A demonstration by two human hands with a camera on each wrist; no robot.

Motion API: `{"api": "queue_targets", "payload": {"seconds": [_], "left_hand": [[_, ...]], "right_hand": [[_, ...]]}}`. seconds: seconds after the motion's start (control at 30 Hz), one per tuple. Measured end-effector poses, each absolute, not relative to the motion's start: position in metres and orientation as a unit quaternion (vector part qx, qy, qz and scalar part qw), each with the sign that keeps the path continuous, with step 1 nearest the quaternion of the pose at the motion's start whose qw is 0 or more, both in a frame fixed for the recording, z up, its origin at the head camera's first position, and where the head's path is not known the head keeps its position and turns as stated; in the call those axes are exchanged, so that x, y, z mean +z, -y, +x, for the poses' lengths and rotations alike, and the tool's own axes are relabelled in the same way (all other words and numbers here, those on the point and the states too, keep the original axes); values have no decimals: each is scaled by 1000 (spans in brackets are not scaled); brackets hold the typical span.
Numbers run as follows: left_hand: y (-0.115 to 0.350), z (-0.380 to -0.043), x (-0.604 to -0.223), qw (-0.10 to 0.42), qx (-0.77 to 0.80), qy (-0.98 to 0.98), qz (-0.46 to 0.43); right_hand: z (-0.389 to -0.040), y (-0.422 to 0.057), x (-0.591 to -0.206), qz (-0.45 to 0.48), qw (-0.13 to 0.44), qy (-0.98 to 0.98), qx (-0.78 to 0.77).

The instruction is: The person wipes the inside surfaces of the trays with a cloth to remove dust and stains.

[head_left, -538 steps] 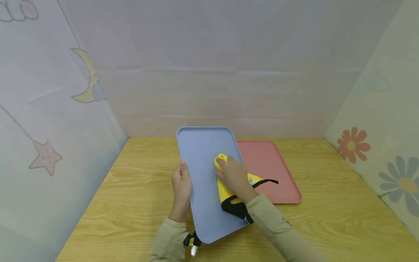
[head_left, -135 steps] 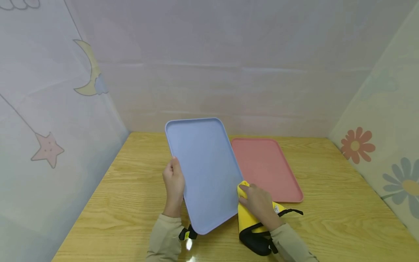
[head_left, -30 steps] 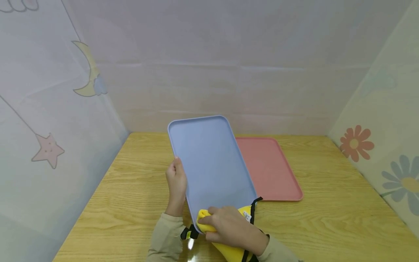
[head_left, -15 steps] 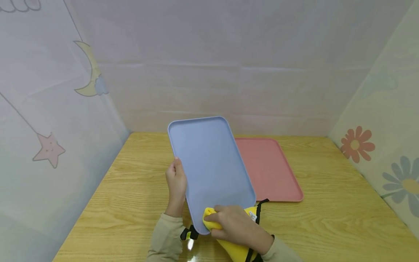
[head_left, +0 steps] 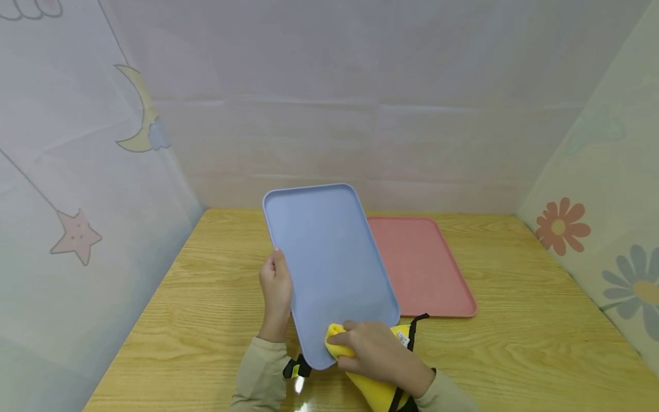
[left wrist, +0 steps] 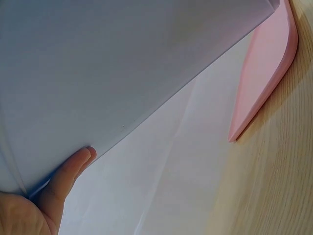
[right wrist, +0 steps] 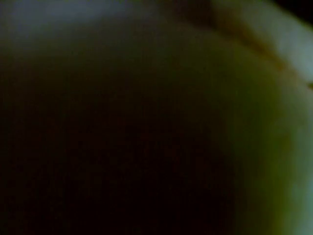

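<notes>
In the head view my left hand (head_left: 276,287) grips the left edge of a blue rectangular tray (head_left: 329,252), thumb on the rim. The tray is held tilted above the table. The left wrist view shows the tray's underside (left wrist: 98,73) with my fingers (left wrist: 68,174) against it. My right hand (head_left: 378,352) holds a bunched yellow cloth (head_left: 373,391) with black edging and a white label. A folded end of the cloth lies on the tray's near edge, by its lower corner. The right wrist view is dark and blurred, its lens mostly covered.
A pink tray (head_left: 424,269) lies flat on the wooden table (head_left: 515,320), right of the blue tray and partly behind it. Pale fabric walls (head_left: 360,143) with printed figures stand at the back and both sides.
Over the last second my right hand has slid the cloth rightward along the blue tray's near edge, away from the lower left corner. My left hand keeps its grip, the tray shifting only slightly.
</notes>
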State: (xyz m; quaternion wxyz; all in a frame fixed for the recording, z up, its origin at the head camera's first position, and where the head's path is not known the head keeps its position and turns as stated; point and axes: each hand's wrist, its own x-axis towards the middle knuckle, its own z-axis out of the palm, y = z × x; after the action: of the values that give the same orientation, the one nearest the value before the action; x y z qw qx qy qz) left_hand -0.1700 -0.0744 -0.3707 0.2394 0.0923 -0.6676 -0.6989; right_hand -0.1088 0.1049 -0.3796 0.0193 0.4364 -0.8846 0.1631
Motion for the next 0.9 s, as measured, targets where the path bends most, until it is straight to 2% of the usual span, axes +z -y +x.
{"api": "queue_targets", "payload": {"seconds": [0.9], "left_hand": [[77,-171,-373,239,-691,675,96]], "right_hand": [[-120,-124,-389,391,-8,907,155]]}}
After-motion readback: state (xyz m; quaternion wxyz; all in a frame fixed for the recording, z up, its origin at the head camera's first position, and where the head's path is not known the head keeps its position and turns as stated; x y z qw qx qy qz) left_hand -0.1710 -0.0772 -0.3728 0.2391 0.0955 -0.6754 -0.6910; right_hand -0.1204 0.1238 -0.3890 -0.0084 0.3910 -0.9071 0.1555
